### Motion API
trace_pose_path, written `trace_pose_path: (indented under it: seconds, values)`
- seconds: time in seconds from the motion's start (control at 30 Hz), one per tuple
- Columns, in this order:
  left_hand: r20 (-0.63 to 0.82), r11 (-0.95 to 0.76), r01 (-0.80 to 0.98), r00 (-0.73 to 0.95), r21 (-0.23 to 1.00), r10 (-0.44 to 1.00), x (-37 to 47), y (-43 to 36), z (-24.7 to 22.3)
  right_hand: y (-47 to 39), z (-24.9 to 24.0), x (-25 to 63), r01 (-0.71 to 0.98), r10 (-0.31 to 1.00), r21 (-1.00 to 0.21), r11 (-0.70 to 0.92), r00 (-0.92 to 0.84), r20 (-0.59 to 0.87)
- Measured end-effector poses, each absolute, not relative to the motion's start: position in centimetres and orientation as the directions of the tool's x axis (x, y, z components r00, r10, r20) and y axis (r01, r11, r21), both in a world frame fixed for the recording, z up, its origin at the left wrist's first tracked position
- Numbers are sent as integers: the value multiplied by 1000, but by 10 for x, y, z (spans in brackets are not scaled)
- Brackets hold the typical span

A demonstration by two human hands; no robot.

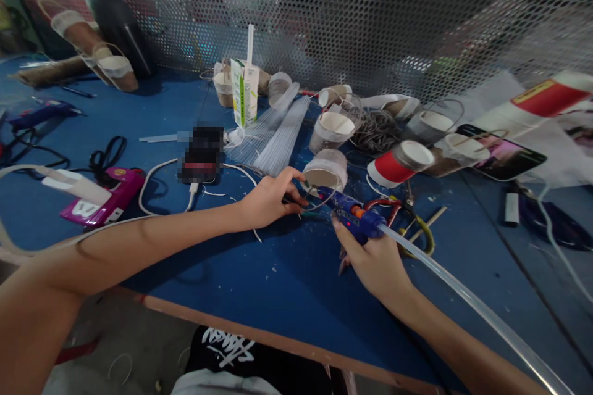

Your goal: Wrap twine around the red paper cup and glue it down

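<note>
My right hand (382, 262) grips a blue glue gun (354, 213) with a long clear glue stick (467, 293) running out of its back. The gun's nozzle points left, toward the fingertips of my left hand (273, 200). Those fingers are pinched together around something thin and dark green that I cannot make out clearly. Right behind both hands, a small cup (328, 166) wrapped in whitish material lies tipped with its mouth toward me. To the right of the glue gun lie scissors with yellow-green handles (428, 241), partly hidden by it.
Behind stand more wrapped cups (332, 129), a drink carton (245, 92), bundled clear glue sticks (282, 142) and a red-and-white roll (401, 163). A phone (201, 154) on a cable and a pink power strip (104, 197) lie left. A perforated metal screen (296, 12) closes the back.
</note>
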State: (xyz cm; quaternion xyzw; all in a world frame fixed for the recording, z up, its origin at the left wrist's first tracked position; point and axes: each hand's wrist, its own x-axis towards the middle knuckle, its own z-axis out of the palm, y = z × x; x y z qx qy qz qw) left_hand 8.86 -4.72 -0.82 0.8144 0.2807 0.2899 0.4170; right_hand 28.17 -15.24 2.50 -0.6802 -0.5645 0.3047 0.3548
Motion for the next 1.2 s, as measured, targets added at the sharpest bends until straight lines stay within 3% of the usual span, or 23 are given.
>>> trace_pose_path:
  seconds: [0.77,0.97,1.2]
  values:
    - [252,-507,221,665,833,703,89,-51,-4,-151,21,287,604,988,-791,-91,151,2]
    - [259,-521,233,661,821,705,89,-52,-4,-152,24,284,611,979,-776,-153,198,-37]
    - [274,-531,237,649,814,709,88,-52,-4,-152,28,281,535,978,-829,-163,198,-65]
